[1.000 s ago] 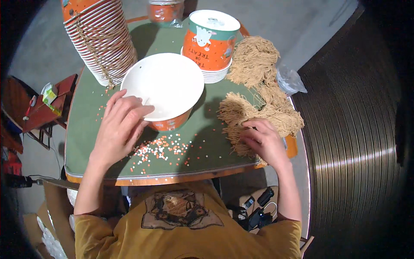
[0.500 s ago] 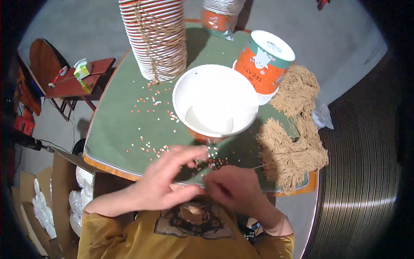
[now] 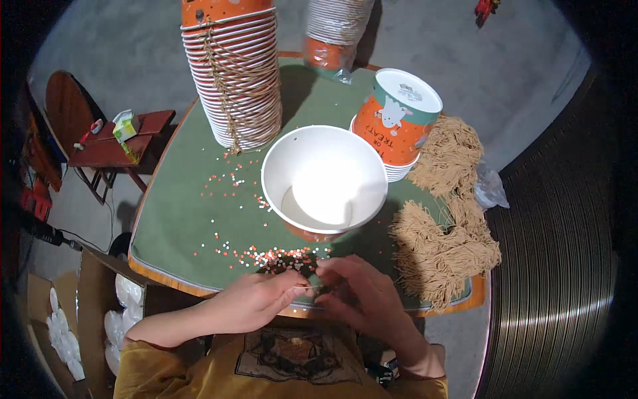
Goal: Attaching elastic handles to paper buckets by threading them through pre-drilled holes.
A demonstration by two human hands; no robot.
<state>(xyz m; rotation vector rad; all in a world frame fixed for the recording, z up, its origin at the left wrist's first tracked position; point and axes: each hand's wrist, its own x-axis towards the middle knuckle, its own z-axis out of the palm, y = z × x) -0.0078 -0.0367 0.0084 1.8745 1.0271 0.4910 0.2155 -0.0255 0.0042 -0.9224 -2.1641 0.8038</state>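
Left hand [image 3: 256, 307]: positioned at the near edge of the green-topped table [image 3: 179, 219], fingers drawn together in a pinch on a thin tan strand of string [image 3: 311, 287], which is barely visible between the two hands. Right hand [image 3: 362, 296]: directly beside the left hand, fingertips curled inward toward the same strand; whether they grip it cannot be told.

The strand lies at the table's near edge, just in front of a scatter of small orange and white confetti dots [image 3: 279, 256]. An open white paper bowl [image 3: 324, 178] stands just behind the hands. Right of it lies a heap of tan string bundles [image 3: 442, 249]. An upturned orange paper cup [image 3: 397, 120] rests on a short stack behind the bowl. A tall tied stack of orange-and-white paper cups [image 3: 234, 73] stands at the far left
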